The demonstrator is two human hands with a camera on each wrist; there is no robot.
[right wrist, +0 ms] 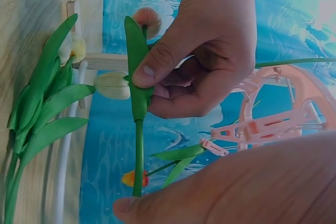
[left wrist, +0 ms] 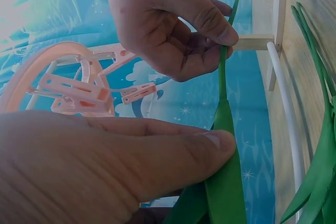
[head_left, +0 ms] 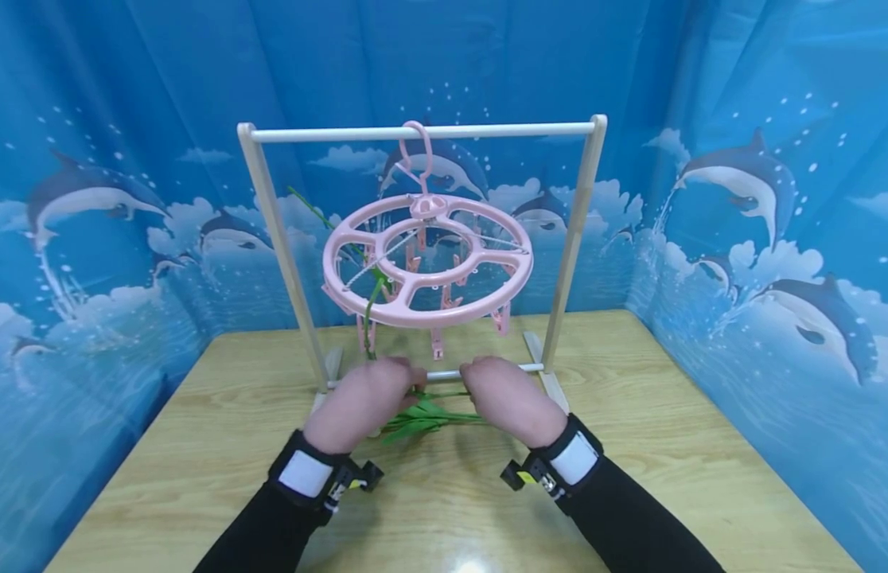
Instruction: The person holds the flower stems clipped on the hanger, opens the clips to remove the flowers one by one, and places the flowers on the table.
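My left hand (head_left: 372, 398) and right hand (head_left: 504, 398) meet low in front of the rack, each pinching one green artificial flower stem (head_left: 444, 394). In the left wrist view my left hand's (left wrist: 105, 166) thumb presses a long green leaf (left wrist: 226, 182), while the right hand (left wrist: 173, 24) pinches the thin stem higher up. In the right wrist view the left hand (right wrist: 210, 51) grips the leaf (right wrist: 137, 72) beside a white bud (right wrist: 113, 85). The right hand (right wrist: 252, 187) holds the stem's other end. More green-leaved flowers (head_left: 415, 422) lie on the table below the hands.
A pink round clip hanger (head_left: 427, 259) hangs by its hook from the white top bar (head_left: 422, 131) of a wooden rack. Another green stem (head_left: 372, 298) hangs from the hanger's left side. The wooden table (head_left: 666, 446) is surrounded by blue dolphin-print curtains.
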